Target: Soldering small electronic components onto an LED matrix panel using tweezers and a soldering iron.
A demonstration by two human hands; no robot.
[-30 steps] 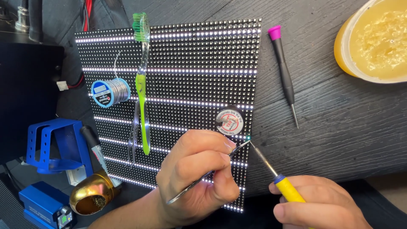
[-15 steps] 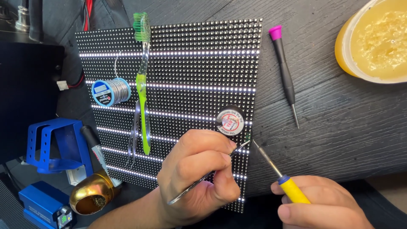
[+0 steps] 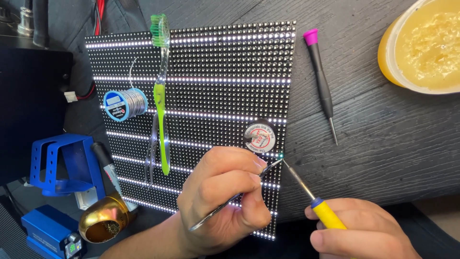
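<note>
Little has moved since the earlier frames: our right hand (image 3: 366,232) has drawn the soldering iron (image 3: 314,201) a touch lower and to the right, yet its tip meets the tweezers (image 3: 235,197) at the same spot on the right edge of the LED panel (image 3: 215,86), where a small green glint shows. Our left hand (image 3: 225,201) rests over the lower part of the panel, its grip closed on the tweezers between thumb and fingertips, the tips of the tool pressed together and pointing up and right to the panel's edge. Our right hand sits at the lower right, its grip clamped on the yellow handle of the soldering iron, whose thin metal shaft slants up and left to that same point. Just above the meeting point lies a small round spool of braid (image 3: 260,136) on the panel. Farther left on the panel lie a green toothbrush (image 3: 162,96), its head toward the top edge, a second pair of clear tweezers beside it, and a blue spool of solder wire (image 3: 124,104). On the dark wooden desk (image 3: 383,144), to the right of the panel, lies a small screwdriver (image 3: 322,84) with a pink cap, and at the top right stands a yellow tub of flux (image 3: 421,45). At the lower left we see a blue metal stand (image 3: 62,163) and a brass tip cleaner (image 3: 103,218) in its golden cup.
</note>
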